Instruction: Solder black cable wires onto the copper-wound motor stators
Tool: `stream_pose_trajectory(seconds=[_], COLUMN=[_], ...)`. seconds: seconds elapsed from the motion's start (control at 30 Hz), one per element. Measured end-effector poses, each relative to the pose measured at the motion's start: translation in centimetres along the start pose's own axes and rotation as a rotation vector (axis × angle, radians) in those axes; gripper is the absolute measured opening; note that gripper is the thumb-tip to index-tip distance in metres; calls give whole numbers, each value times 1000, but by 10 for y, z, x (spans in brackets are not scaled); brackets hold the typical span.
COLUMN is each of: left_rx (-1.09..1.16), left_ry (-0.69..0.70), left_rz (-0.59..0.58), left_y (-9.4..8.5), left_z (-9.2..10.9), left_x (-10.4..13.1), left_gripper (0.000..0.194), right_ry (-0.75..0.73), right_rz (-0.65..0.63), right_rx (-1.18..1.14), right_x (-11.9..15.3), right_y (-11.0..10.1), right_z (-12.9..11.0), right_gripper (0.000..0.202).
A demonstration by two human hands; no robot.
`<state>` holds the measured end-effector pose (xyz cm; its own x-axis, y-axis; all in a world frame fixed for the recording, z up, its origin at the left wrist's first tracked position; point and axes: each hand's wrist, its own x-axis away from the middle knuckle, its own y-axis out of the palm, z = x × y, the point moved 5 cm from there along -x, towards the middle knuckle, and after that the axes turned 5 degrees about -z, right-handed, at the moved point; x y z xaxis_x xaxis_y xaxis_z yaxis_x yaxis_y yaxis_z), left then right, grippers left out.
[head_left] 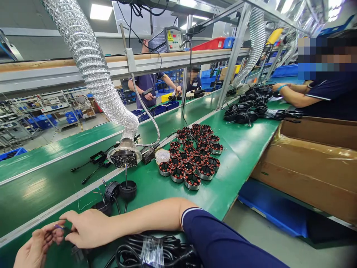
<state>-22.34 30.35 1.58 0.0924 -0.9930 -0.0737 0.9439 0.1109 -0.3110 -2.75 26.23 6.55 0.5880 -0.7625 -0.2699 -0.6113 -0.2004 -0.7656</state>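
At the lower left, my left hand (35, 245) has its fingers curled around the tips of thin coloured wires (59, 226), which look purple-blue. My right hand (90, 227) reaches across from the right, thumb and forefinger bent around the same wires close to the left fingertips; its other fingers are hidden. Just beyond it are black round housings (128, 190) with wires sticking up and black cables attached. Below my right forearm lies a bundle of black cable (156, 251) wrapped in clear film. A dark part under my right hand is too blurred to name.
A fume hose (96, 74) ends in a fan-shaped hood (124, 154) low over the bench. Several copper-wound stators (192, 181) stand beside a round white container (162, 156). Black cables (245, 108) are piled farther right. A cardboard box (304, 171) borders the bench; co-workers sit nearby.
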Motion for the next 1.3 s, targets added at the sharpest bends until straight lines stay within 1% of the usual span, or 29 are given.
stream_pose_trajectory(seconds=[0.07, 0.13, 0.2, 0.27, 0.37, 0.47, 0.5, 0.57, 0.67, 0.73, 0.8, 0.87, 0.93, 1.07, 1.13, 1.2, 1.3], left_rx=[158, 217, 214, 197, 199, 239, 253, 275, 292, 302, 308, 311, 320, 333, 325, 318, 328], left_ry=[-67, -130, -142, -109, -48, 2, 13, 25, 40, 42, 37, 37, 44, 59, 60, 59, 67], left_rz=[-6, 16, 11, 2, -9, -6, 3, 19, 23, 19, 11, 5, 4, 2, -1, -4, 3], left_y=[4, 7, 12, 15, 17, 17, 17, 16, 15, 15, 14, 14, 13, 14, 14, 14, 12], left_z=[-12, -19, -18, -11, 1, 6, 6, 4, 0, -4, -6, -7, -7, -5, -5, -7, -11], left_x=[-3, -4, -3, -1, 6, 10, 11, 10, 8, 6, 5, 4, 5, 6, 6, 6, 4], left_gripper=[64, 72, 77, 77, 73, 72, 72, 73, 74, 73, 72, 70, 70, 69, 68, 67, 66], right_ry=[-42, -101, -169, -238, -404, -622, -670, -708, -663, -615, -573, -548, -501, -334, -322, -328, -306], right_rz=[-4, 9, 14, -32, -180, -369, -432, -536, -617, -624, -610, -595, -553, -368, -331, -330, -322], right_rx=[56, 130, 202, 240, 222, 208, 216, 254, 389, 488, 550, 587, 606, 538, 500, 497, 501], right_x=[0, 2, 5, 10, 26, 53, 64, 84, 110, 126, 142, 159, 174, 200, 212, 217, 212], right_y=[-3, -11, -21, -32, -44, -45, -44, -39, -32, -28, -25, -23, -22, -28, -26, -18, -2], right_z=[-3, -8, -17, -28, -51, -80, -89, -102, -114, -118, -120, -119, -114, -99, -96, -94, -91], right_gripper=[60, 55, 45, 37, 34, 35, 37, 40, 55, 71, 79, 78, 76, 62, 59, 63, 66])
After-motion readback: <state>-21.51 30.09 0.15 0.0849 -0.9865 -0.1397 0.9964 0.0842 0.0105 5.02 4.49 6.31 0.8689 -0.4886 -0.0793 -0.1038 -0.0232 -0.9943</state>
